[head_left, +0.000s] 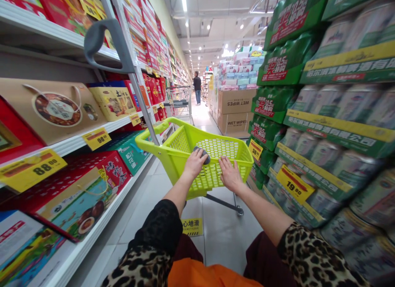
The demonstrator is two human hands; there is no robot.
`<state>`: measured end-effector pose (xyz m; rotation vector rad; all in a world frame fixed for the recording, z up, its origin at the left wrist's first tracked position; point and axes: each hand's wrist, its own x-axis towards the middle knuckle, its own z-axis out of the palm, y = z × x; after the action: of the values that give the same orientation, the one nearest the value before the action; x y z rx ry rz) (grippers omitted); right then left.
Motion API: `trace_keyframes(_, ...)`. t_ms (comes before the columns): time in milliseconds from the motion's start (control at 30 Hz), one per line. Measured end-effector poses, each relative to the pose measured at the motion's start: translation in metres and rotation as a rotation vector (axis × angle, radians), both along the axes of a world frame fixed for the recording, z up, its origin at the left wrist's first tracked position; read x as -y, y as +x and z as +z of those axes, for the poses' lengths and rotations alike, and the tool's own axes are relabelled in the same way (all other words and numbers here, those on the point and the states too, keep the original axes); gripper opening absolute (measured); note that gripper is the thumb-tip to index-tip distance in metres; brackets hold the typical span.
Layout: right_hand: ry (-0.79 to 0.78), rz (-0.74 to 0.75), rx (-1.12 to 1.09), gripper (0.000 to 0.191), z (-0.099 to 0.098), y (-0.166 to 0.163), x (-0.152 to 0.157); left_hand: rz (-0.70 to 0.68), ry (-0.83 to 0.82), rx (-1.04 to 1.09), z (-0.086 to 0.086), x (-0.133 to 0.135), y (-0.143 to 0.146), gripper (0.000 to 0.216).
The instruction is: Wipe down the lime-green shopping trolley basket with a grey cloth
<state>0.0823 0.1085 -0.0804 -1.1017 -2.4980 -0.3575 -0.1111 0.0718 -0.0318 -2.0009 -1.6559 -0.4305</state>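
A bright lime-green shopping cart basket [179, 168] with perforated walls stands side-on in front of me, on a dark wheeled frame [226, 204]. My left hand [194, 162] is closed around a bunched dark grey cloth [206, 156] and presses it at the near upper rim. Part of the cloth is hidden under the fingers. To the right of it, my right hand [231, 174] lies on the outer side wall near the rim, fingers stretched out and holding nothing. The cart's grey grip handle [123, 52] rises on a metal pole at the left.
Shelves of boxed gifts [61, 103] line the left side. Stacked beer cans [327, 153] rise close on the right. Beyond the cart are wet-wipe cartons [236, 101], a wire trolley [180, 101] and a person [196, 87]. A yellow floor sign [193, 227] lies below.
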Motion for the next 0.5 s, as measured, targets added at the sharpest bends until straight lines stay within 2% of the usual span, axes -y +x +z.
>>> trace_keyframes(133, 0.021, 0.021, 0.038, 0.067, -0.004, 0.003, -0.007, 0.145, 0.024, -0.044, 0.021, 0.011, -0.044, 0.031)
trace_keyframes(233, 0.042, 0.027, 0.057, 0.068, -0.007, 0.003, -0.013, 0.197, 0.017, -0.083, 0.035, 0.021, -0.069, 0.031)
trace_keyframes(300, 0.048, 0.03, 0.071, 0.069, -0.008, 0.003, -0.016, 0.236, 0.02, -0.067, 0.038, 0.023, -0.072, 0.031)
trace_keyframes(400, 0.049, 0.026, 0.081, 0.071, -0.008, 0.004, -0.022, 0.286, 0.043, -0.005, 0.033, 0.02, -0.059, 0.031)
trace_keyframes(500, 0.049, -0.004, 0.065, 0.07, -0.007, 0.008, -0.029, 0.262, 0.064, 0.01, 0.029, 0.016, -0.045, 0.029)
